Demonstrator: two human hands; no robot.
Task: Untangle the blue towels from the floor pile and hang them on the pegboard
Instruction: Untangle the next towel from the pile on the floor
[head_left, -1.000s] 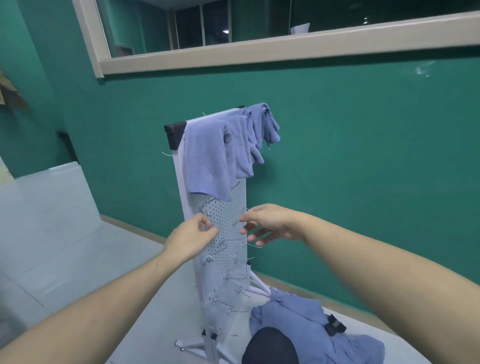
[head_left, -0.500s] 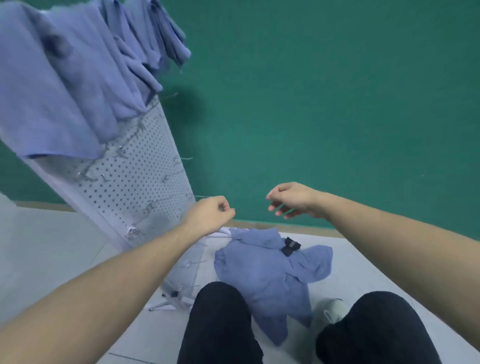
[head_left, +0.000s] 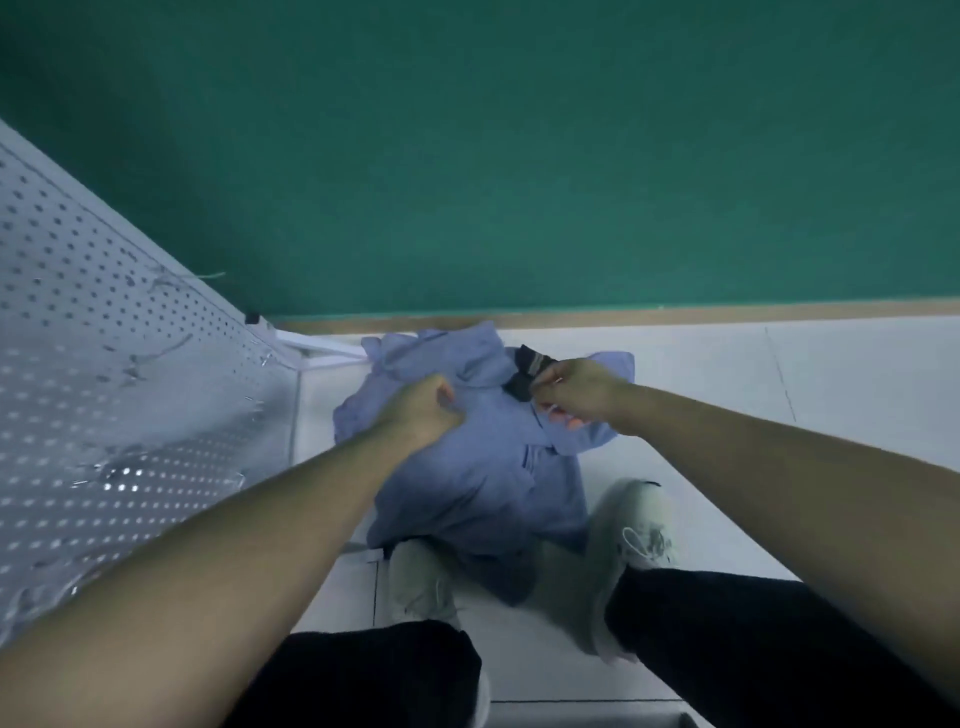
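Down from the pegboard (head_left: 130, 395) to the pale floor (head_left: 831, 395) by the green wall, left hand (head_left: 423, 410) bunching the towel pile (head_left: 483, 467), right hand (head_left: 574, 392) pinching its dark clip (head_left: 524, 371), next towel coming free.

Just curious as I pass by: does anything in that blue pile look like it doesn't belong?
Yes: a dark striped item sits on top of the blue towels, at the far side by the right hand.

Both hands reach down to the crumpled pile of blue cloth towels (head_left: 478, 457) on the pale tiled floor (head_left: 779, 395): left hand (head_left: 423, 408) fisted in the fabric, right hand (head_left: 576, 397) pinching near a black clip (head_left: 524, 371), beside the white perforated metal pegboard (head_left: 119, 395)
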